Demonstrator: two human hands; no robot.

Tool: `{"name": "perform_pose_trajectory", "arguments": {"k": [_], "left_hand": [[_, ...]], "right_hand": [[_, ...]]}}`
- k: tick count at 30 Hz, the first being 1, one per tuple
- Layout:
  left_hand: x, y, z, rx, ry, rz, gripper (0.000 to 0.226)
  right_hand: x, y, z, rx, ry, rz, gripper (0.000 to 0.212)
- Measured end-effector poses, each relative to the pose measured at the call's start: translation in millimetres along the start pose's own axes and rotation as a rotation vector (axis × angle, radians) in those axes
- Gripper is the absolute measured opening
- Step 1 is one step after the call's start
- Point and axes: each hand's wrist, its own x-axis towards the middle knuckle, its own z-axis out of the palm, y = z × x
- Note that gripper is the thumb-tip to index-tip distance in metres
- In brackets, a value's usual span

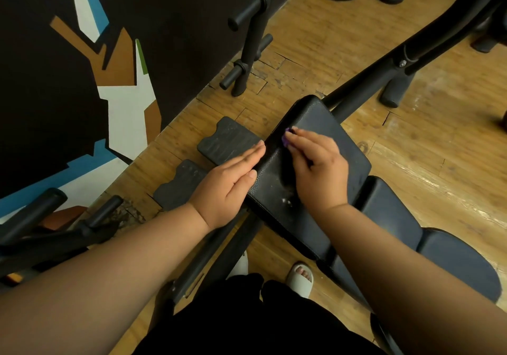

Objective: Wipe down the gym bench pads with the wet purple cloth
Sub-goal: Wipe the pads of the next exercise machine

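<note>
**Q:** Where is the purple cloth [286,138]?
**A:** Beneath the right hand [315,168], whose curled fingers grip it by the surface's [345,146] left edge. Only a tip shows, so its axis cannot be told.
**Q:** The left hand [230,182]?
**A:** Released and flat, fingers straight along that edge, pointing toward the far end. Bare padding extends to the far and right edges.

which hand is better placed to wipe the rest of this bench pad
Right. The right hand holds the purple cloth against the bench pad; the left hand lies flat at the pad's edge, without a cloth.
</note>
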Motion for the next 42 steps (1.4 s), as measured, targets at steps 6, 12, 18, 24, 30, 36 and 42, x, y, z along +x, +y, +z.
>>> {"name": "perform_pose_trajectory", "arguments": {"k": [6, 12, 18, 24, 30, 36, 42], "left_hand": [[-1, 0, -5, 0.013, -0.058, -0.016, 0.052], [-3, 5, -5, 0.042, -0.066, -0.037, 0.052], [-7, 8, -5, 0.048, -0.070, -0.085, 0.051], [-15, 13, -2, 0.047, -0.012, -0.170, 0.049], [-17, 23, -3, 0.074, -0.022, -0.282, 0.044], [-22, 35, -2, 0.154, -0.015, -0.324, 0.046], [-22, 43, 3, 0.118, 0.017, -0.391, 0.045]], "right_hand": [[-21, -10, -7, 0.081, -0.201, -0.252, 0.020], [-17, -8, -2, 0.047, -0.087, -0.096, 0.020], [-23, -4, -10, 0.075, -0.218, -0.323, 0.021], [-44, -15, -6, 0.107, -0.205, -0.265, 0.021], [-16, 3, -12, 0.109, -0.238, -0.310, 0.022], [-51, 6, -23, 0.168, -0.332, -0.425, 0.021], [-25, 6, -12, 0.069, -0.309, -0.560, 0.023]]}}
